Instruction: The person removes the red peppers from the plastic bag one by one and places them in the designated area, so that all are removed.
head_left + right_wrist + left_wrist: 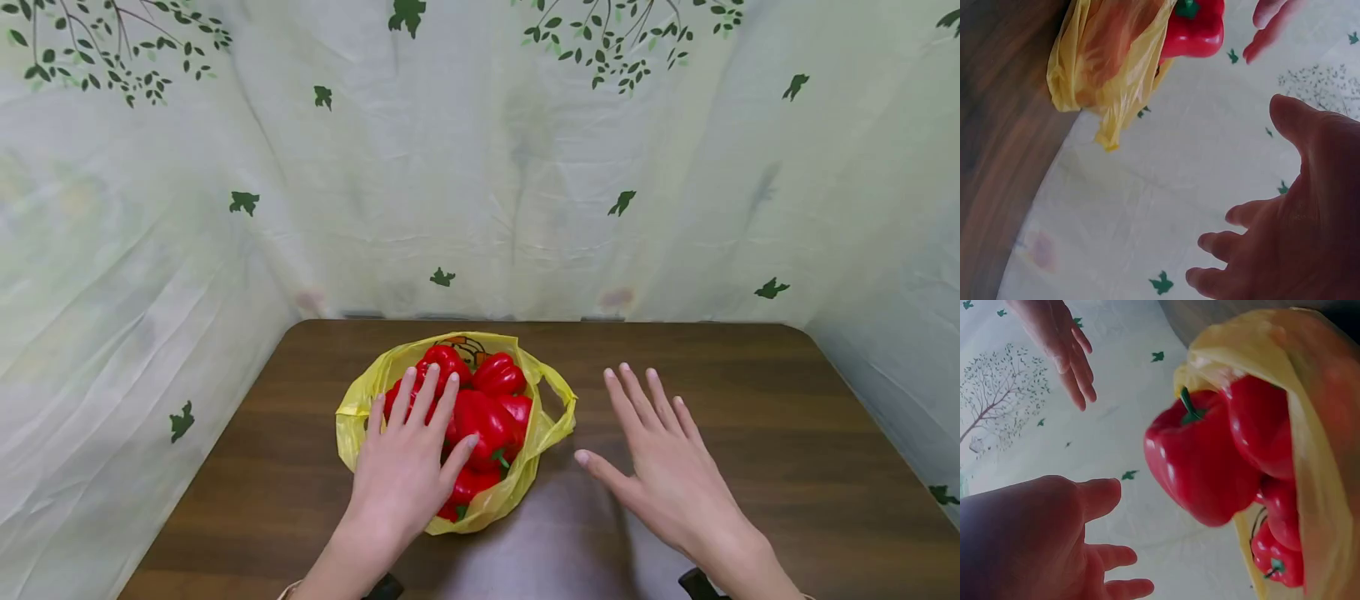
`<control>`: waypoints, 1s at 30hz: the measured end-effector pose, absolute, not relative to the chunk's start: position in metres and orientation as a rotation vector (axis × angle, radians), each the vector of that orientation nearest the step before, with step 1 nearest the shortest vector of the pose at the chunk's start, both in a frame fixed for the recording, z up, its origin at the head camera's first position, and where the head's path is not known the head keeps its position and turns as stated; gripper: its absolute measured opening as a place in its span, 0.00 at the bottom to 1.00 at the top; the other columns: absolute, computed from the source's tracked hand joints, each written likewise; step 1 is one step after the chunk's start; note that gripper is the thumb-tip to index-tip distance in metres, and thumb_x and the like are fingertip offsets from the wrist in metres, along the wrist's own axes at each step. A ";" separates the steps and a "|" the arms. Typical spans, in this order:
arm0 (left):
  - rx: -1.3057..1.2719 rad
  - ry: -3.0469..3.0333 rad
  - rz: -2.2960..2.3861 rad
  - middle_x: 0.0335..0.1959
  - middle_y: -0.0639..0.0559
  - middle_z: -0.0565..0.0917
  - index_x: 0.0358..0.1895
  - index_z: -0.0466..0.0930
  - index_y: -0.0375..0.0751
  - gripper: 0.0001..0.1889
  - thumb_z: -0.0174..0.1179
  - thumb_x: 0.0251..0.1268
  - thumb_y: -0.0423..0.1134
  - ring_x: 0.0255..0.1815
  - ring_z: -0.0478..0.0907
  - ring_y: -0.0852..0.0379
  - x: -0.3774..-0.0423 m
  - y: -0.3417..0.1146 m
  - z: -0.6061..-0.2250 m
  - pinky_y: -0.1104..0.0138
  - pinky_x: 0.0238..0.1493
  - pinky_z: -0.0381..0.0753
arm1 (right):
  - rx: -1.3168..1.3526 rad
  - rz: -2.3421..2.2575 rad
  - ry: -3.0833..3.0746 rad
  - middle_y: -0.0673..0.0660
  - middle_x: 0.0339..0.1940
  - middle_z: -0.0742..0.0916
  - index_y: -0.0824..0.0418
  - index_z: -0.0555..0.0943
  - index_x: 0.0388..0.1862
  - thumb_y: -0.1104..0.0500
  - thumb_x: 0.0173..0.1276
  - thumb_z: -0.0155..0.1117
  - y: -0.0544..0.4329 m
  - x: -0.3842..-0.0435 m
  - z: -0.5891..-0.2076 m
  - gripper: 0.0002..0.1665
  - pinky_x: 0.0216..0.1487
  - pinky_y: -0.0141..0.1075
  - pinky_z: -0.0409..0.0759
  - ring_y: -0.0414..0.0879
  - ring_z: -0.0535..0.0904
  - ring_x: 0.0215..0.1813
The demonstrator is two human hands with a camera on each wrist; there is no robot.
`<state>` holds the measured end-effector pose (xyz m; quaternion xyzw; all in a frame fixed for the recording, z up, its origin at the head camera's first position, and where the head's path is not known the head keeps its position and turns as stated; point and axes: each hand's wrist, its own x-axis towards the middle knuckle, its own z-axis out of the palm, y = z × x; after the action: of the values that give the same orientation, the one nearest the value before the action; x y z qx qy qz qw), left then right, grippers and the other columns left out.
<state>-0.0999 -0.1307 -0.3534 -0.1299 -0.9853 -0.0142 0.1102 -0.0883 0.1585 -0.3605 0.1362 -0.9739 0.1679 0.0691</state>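
Note:
A yellow plastic bag (551, 429) stands on the table with its mouth spread wide, filled with several red bell peppers (480, 423) that have green stems. My left hand (401, 467) hovers over the bag's left part, fingers spread and straight, overlapping some peppers in the head view. In the left wrist view a large pepper (1200, 462) rises above the bag's rim, apart from that hand. My right hand (667, 467) is held to the right of the bag, palm down, fingers extended, with nothing in it. One bag handle loop points toward the right hand.
The brown wooden table (787, 433) extends to both sides of the bag. Behind it and along the sides hangs a pale curtain (510, 192) printed with green leaves and branches. Dark wrist straps (701, 583) show at the lower edge of the head view.

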 end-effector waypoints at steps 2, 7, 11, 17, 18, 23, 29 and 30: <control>-0.364 -2.895 -0.040 0.78 0.45 0.54 0.77 0.56 0.50 0.41 0.56 0.65 0.63 0.78 0.43 0.41 -0.099 -0.137 -0.354 0.41 0.71 0.48 | 0.428 0.515 -2.935 0.48 0.81 0.46 0.45 0.39 0.81 0.22 0.66 0.44 0.153 -0.091 -0.362 0.55 0.75 0.54 0.34 0.49 0.31 0.80; -0.345 -2.879 -0.046 0.78 0.45 0.54 0.77 0.57 0.50 0.41 0.57 0.65 0.62 0.78 0.43 0.41 -0.098 -0.151 -0.356 0.40 0.70 0.49 | 0.473 0.526 -2.934 0.46 0.81 0.46 0.45 0.42 0.81 0.22 0.65 0.44 0.142 -0.097 -0.365 0.55 0.75 0.54 0.36 0.48 0.30 0.80; -0.341 -2.853 -0.042 0.78 0.45 0.54 0.77 0.58 0.50 0.40 0.58 0.65 0.61 0.78 0.44 0.41 -0.098 -0.162 -0.358 0.40 0.71 0.48 | 0.518 0.525 -2.924 0.45 0.81 0.45 0.45 0.41 0.81 0.22 0.65 0.45 0.132 -0.103 -0.368 0.55 0.75 0.53 0.36 0.47 0.30 0.80; -0.315 -2.834 -0.012 0.78 0.45 0.54 0.76 0.60 0.49 0.38 0.56 0.66 0.60 0.78 0.44 0.41 -0.095 -0.182 -0.359 0.40 0.70 0.49 | 0.613 0.512 -2.878 0.44 0.81 0.46 0.45 0.44 0.81 0.24 0.66 0.49 0.119 -0.110 -0.373 0.54 0.76 0.53 0.39 0.46 0.32 0.80; -0.308 -2.832 -0.011 0.78 0.45 0.54 0.76 0.60 0.49 0.38 0.56 0.66 0.60 0.78 0.44 0.41 -0.095 -0.186 -0.359 0.40 0.70 0.49 | 0.626 0.510 -2.874 0.44 0.81 0.46 0.45 0.45 0.81 0.24 0.66 0.49 0.117 -0.111 -0.374 0.54 0.75 0.53 0.40 0.45 0.33 0.80; -0.285 -2.811 -0.026 0.79 0.45 0.53 0.76 0.59 0.48 0.38 0.56 0.67 0.59 0.78 0.43 0.42 -0.092 -0.201 -0.360 0.40 0.70 0.48 | 0.670 0.503 -2.873 0.45 0.81 0.47 0.48 0.48 0.81 0.22 0.65 0.45 0.111 -0.117 -0.378 0.54 0.75 0.53 0.42 0.46 0.34 0.80; -0.247 -2.798 -0.050 0.79 0.44 0.52 0.76 0.59 0.48 0.39 0.58 0.66 0.58 0.78 0.43 0.41 -0.088 -0.216 -0.363 0.39 0.70 0.46 | 0.744 0.496 -2.856 0.49 0.81 0.52 0.48 0.47 0.81 0.24 0.66 0.49 0.102 -0.124 -0.384 0.54 0.75 0.54 0.43 0.48 0.37 0.80; -0.244 -2.794 -0.054 0.78 0.44 0.53 0.76 0.59 0.48 0.39 0.59 0.66 0.57 0.78 0.43 0.41 -0.088 -0.219 -0.364 0.38 0.70 0.46 | 0.757 0.495 -2.856 0.49 0.81 0.52 0.47 0.47 0.81 0.24 0.66 0.50 0.101 -0.125 -0.385 0.54 0.75 0.54 0.43 0.48 0.37 0.80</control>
<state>-0.0884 -0.2193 -0.3642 -0.0858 -0.9820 -0.0192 0.1674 -0.1253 0.1006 -0.3849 0.2521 -0.9508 0.1649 0.0727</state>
